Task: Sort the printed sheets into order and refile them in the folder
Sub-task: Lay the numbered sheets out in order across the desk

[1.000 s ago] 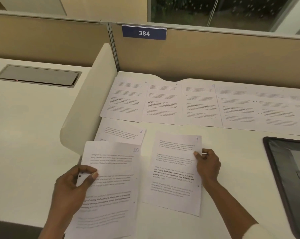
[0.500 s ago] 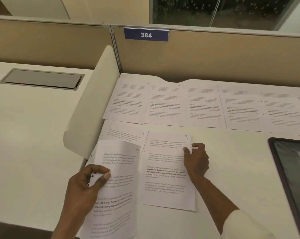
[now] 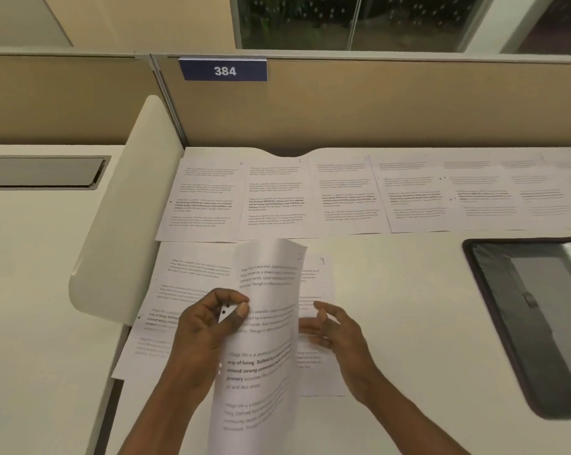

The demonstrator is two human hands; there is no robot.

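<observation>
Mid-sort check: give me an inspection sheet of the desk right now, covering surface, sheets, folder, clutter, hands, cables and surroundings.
Surface: white desk, two rows of paper on it.
Job's things: back row of sheets laid side by side, some edges overlapping; left near sheet flat; sheet marked 9 flat, partly hidden by the held sheet, which curls upward; dark folder lies at the right edge, partly out of frame.
Clutter: nothing seen.
Grippers: left hand pinches the held sheet at its punched edge; right hand open, fingers straight over the sheet marked 9, contact unclear.
Cables: nothing seen; a grey hatch sits in the neighbouring desk.
Surroundings: white divider panel at left, tan partition with 384 sign, window above.
</observation>
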